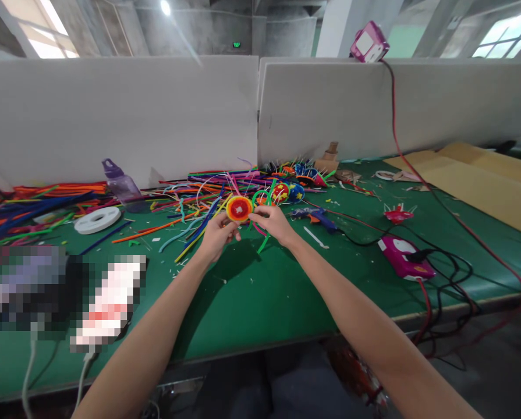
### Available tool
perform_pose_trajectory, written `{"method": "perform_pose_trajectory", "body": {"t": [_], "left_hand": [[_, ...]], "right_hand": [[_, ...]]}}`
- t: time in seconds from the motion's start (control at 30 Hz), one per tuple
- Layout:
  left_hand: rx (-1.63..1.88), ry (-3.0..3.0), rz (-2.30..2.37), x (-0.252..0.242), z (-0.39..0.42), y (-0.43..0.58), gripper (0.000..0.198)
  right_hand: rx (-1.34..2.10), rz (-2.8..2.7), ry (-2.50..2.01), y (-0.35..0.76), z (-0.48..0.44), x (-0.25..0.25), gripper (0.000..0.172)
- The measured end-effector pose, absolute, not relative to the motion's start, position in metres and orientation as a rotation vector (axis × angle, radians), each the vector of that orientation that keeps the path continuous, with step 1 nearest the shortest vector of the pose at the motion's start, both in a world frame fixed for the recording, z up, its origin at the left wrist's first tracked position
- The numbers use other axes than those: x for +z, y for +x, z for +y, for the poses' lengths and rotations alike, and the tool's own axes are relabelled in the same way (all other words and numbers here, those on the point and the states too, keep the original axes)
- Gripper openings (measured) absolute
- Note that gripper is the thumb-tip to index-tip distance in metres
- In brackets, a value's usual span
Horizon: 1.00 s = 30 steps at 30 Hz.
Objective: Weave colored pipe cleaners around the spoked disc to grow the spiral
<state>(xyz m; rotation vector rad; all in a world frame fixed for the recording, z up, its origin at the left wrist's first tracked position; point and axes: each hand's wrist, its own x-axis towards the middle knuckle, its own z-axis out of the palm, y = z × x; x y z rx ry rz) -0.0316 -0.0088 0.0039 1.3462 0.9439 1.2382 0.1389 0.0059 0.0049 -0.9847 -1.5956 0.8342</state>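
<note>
A round disc [239, 208] with red, orange and yellow rings, apparently coiled from fuzzy pipe cleaners, is held up above the bench with a pale spot at its centre. My left hand [216, 237] pinches its lower left edge, while the fingers of my right hand [274, 223] grip the right edge. Green fuzzy strands [263, 243] show beside and behind my right hand; whether they join the disc I cannot tell. Just beyond lie a red piece with yellow stars [280, 192] and a blue piece with yellow stars [296, 193]. A blue glue gun [322, 219] rests to the right.
Many coloured pipe cleaners [199, 195] are heaped along the partition [120, 116]. At left are a white spool [98, 220], a purple bottle [123, 185] and a blurred phone-like item [112, 302]. A magenta power socket [404, 257] with tangled cables and cardboard [482, 183] lie right.
</note>
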Motion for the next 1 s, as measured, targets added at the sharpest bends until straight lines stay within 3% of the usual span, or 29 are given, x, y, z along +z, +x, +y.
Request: {"method": "perform_pose_trajectory", "body": {"t": [0.37, 0.73, 1.0], "left_hand": [[1.312, 1.370, 0.933, 0.007, -0.010, -0.031, 0.029], [1.372, 1.293, 0.911, 0.007, -0.009, -0.032, 0.030], [1.317, 1.236, 0.894, 0.012, -0.012, -0.032, 0.033]], "right_hand": [[0.745, -1.503, -1.006, 0.145, 0.010, 0.001, 0.036], [0.826, -1.077, -0.985, 0.159, 0.018, 0.006, 0.027], [0.885, -1.281, -0.890, 0.151, 0.012, 0.006, 0.023]]}}
